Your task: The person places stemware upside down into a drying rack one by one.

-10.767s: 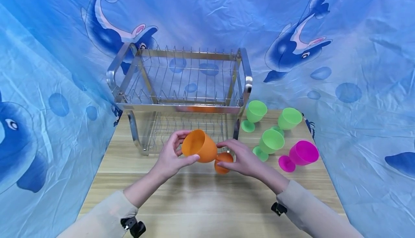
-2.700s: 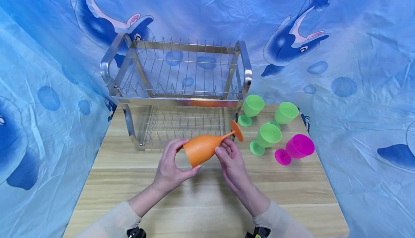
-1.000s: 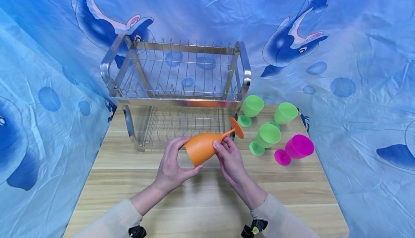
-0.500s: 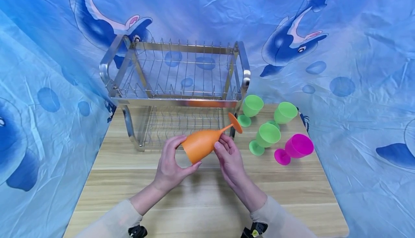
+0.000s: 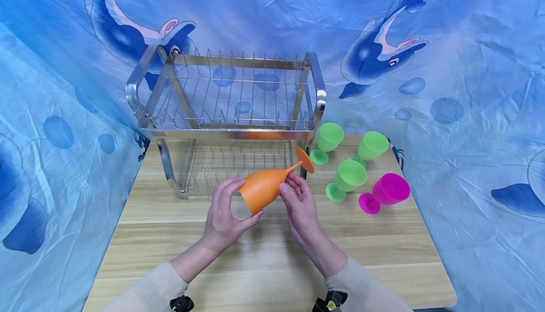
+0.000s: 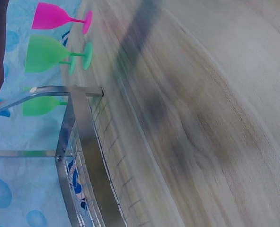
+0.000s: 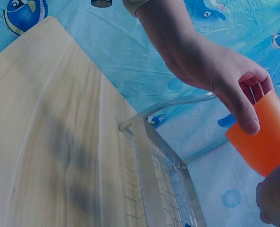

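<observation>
Orange goblet (image 5: 261,190), in the head view, is tilted above the table (image 5: 264,279) before the metal rack (image 5: 187,134), its inside hidden; the left hand (image 5: 223,220) curves spread fingers and thumb around its rim end, while the right hand (image 5: 303,210) pinches the bowl's base near the stem. Three green goblets (image 5: 350,176) and one magenta goblet (image 5: 391,189) stand mouth-up. From the left wrist, finger positions cannot be told. From the right wrist, the left thumb presses the bowl's outside.

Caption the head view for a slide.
Left hand and right hand hold a tilted orange goblet before a rack; three green goblets and a pink one stand at right.
</observation>
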`<action>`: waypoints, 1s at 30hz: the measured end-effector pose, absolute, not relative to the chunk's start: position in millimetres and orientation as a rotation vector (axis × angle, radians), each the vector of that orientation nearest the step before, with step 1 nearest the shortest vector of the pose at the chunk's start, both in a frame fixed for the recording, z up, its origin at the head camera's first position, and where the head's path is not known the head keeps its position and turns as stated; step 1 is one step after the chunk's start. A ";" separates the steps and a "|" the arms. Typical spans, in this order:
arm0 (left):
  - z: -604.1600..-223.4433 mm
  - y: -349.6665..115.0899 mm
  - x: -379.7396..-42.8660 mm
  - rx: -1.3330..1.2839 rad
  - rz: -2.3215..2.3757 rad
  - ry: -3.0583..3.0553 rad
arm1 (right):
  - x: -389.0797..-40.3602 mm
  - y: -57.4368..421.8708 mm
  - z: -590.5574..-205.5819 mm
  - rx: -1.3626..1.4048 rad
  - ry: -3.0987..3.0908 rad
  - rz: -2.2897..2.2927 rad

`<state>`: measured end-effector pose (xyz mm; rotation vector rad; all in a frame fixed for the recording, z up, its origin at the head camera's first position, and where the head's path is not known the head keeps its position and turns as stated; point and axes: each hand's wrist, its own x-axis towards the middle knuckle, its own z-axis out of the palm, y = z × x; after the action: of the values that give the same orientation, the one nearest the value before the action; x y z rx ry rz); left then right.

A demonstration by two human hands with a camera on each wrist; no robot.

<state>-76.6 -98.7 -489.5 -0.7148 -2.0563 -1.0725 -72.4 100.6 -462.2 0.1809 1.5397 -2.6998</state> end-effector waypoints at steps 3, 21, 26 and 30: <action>-489.9 -98.5 -76.7 -0.724 -1.054 -2.053 | -74.0 98.1 -462.1 0.182 1.538 -2.702; -493.3 -97.8 -74.9 -0.722 -1.072 -2.080 | -83.6 93.1 -460.7 0.291 1.523 -2.685; -493.3 -99.0 -75.1 -0.728 -1.083 -2.079 | -84.9 92.9 -462.8 0.297 1.517 -2.685; -493.7 -99.5 -75.0 -0.722 -1.087 -2.088 | -84.9 92.5 -463.0 0.308 1.505 -2.677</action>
<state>-75.0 -99.5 -493.7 -0.7223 -2.0883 -1.0868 -84.9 92.5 -463.0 0.3078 1.5055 -2.6767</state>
